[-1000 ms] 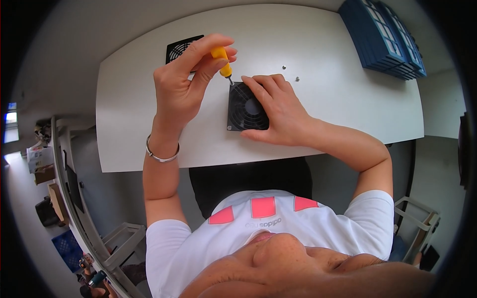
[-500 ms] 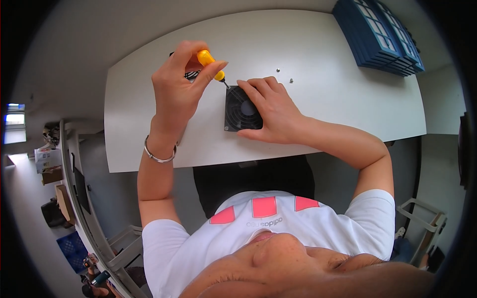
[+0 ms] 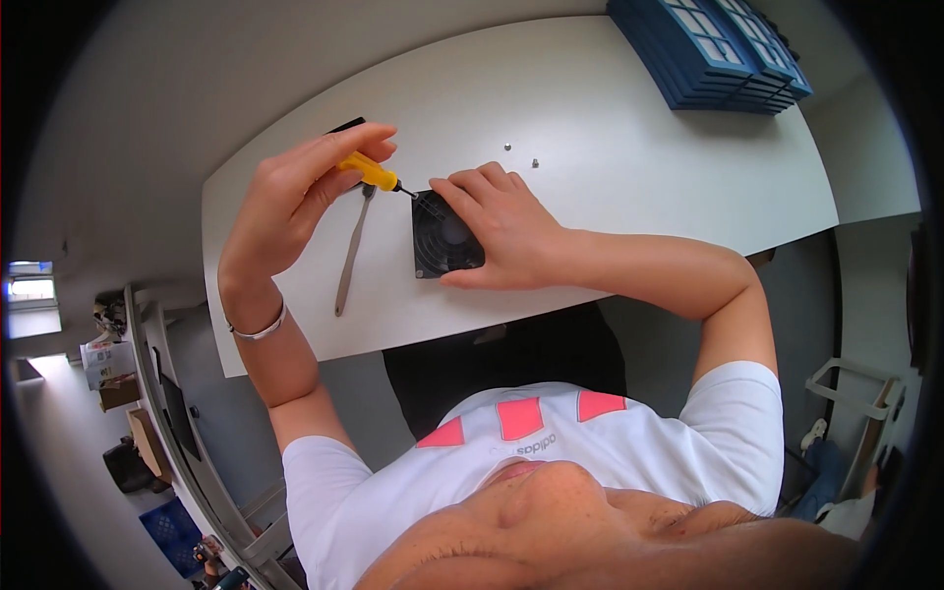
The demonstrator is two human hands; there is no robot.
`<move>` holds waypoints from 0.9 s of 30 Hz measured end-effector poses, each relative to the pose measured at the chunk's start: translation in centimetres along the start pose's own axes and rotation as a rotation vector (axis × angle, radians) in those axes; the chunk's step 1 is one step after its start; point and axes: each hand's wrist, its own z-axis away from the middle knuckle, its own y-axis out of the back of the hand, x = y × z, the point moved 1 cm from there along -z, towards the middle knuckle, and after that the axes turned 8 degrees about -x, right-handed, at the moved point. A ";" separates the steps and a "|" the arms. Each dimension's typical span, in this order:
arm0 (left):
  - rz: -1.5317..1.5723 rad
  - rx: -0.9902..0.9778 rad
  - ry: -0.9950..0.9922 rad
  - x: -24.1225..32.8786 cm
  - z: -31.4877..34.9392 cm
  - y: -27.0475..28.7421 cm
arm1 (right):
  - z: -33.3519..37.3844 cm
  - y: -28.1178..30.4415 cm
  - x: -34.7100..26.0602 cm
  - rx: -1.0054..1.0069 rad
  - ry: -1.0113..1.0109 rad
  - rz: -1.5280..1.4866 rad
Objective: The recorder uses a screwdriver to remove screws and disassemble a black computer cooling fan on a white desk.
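A small black square fan lies flat on the white table. My right hand presses on its right side and top edge, fingers spread over the frame. My left hand grips a screwdriver with a yellow handle, held slanted, its tip at the fan's upper left corner. A silver bracelet sits on my left wrist.
Two small screws lie loose beyond the fan. A long grey tool rests left of the fan. A black grille peeks out behind my left hand. A stack of blue trays stands at the far right corner.
My left hand has lowered and tilted the screwdriver flatter, with its tip staying at the fan's corner. The grey tool under it has come into sight. My right hand stays on the fan.
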 end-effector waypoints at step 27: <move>-0.240 0.087 -0.102 -0.2 -0.2 0.1 | -0.2 0.5 -0.3 0.010 0.030 0.042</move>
